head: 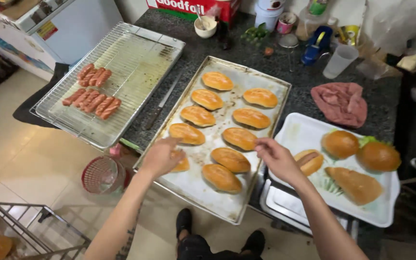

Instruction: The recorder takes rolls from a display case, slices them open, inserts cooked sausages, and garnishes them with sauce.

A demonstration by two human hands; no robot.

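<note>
Ten golden bread rolls show on the metal baking tray [196,192] at the middle of the dark stone desk [290,72]: nine lie in plain sight in two loose columns, and a tenth roll [181,164] sits mostly hidden under the left hand [162,156]. That hand curls down over it with fingers closed about the crust, so it looks like a grip, though the fingertips themselves are out of sight. The right hand [275,156] hovers at the tray's right edge, fingers loosely bent and pinching nothing that can be seen, close to the nearest roll [240,138].

Judging by how things lie, the sandwich work is only begun. On the white tray [304,130] to the right, four breads are already moved across: one split roll with a sausage inside [309,161], two round buns [340,143] with a bit of green leaf between them, and one long pointed roll [357,185]. The ten on the baking tray look whole and unfilled, so most of the batch is left.

On the wire rack [136,58] at the left lie roughly ten red sausages [92,98] in two clusters, four above and about six below. One long knife [162,103] rests on the desk between rack and baking tray. One pinkish cloth [340,103] lies beyond the white tray, and cups, a small bowl and jars crowd the far edge. More rolls show dimly in a rack at the lower left corner.
</note>
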